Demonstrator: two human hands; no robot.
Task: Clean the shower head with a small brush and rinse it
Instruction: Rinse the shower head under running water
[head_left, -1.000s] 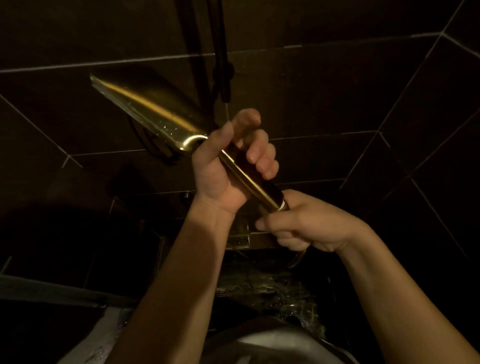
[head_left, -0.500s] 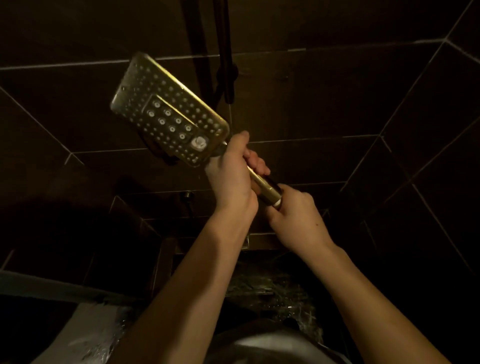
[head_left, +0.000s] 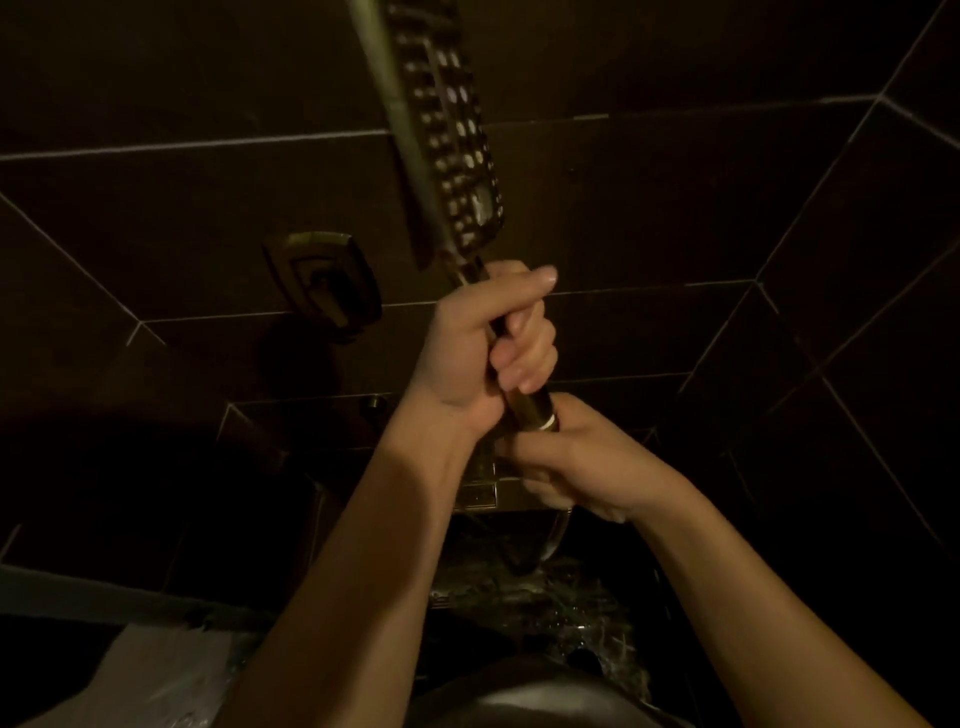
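A gold rectangular shower head (head_left: 447, 140) with rows of nozzles points up to the top of the view, its face turned right and blurred by motion. My left hand (head_left: 483, 338) is wrapped round its gold handle just below the head. My right hand (head_left: 582, 457) grips the hose end right under the handle's white ring (head_left: 545, 423). A loop of hose (head_left: 550, 540) hangs below my right hand. No brush is visible.
Dark tiled walls surround the shower corner. A gold wall bracket (head_left: 322, 275) sits left of my hands. A gold valve fitting (head_left: 483, 488) lies behind my wrists. The wet floor (head_left: 545, 608) glistens below, with a pale surface (head_left: 156, 675) at bottom left.
The shower head swung from pointing up-left to nearly upright and rose to the top of the view. The wall bracket came into sight. Both hands kept their grip.
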